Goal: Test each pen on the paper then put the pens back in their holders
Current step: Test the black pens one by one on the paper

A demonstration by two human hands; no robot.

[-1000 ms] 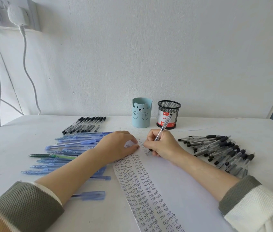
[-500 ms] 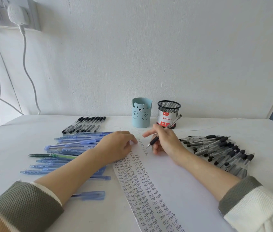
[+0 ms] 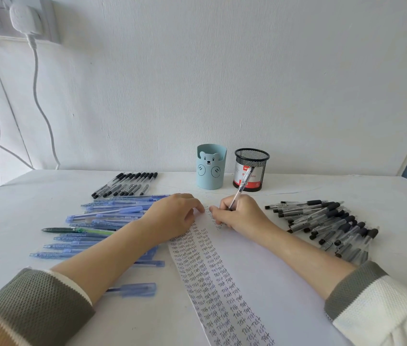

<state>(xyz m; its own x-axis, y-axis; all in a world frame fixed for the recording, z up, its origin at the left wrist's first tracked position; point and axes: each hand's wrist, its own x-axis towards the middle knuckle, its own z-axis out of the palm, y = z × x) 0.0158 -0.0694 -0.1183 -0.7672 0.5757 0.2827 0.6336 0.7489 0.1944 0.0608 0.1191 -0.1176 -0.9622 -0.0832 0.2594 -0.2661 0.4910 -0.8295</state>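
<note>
Right hand (image 3: 239, 213) is curled round a clear plastic ballpoint pen (image 3: 241, 187) in a writing grip. The barrel leans away toward the wall, and the tip is hidden behind the fingers, so contact with the page can't be called. Below it lies the white sheet of paper (image 3: 259, 270), with columns of handwritten "Test" down its left part and the right part bare. Left hand (image 3: 172, 216) lies flat and relaxed on the paper's far left edge, holding nothing, fingertips just beside the right hand's. Left of the paper is a spread of translucent blue capped pens (image 3: 112, 216) with one dark green pen (image 3: 72, 230) lying among them. A lone blue pen (image 3: 135, 289) lies nearer, beside the left forearm. Further back on the left of the paper sits a neat row of black-capped clear pens (image 3: 125, 184). Right of the paper is a heap of clear pens with dark grips (image 3: 322, 221). Beyond the paper's far end stand a pale blue bear-faced holder (image 3: 211, 181) and a black wire-mesh holder (image 3: 259, 158), side by side, all on the white table (image 3: 22, 208).
</note>
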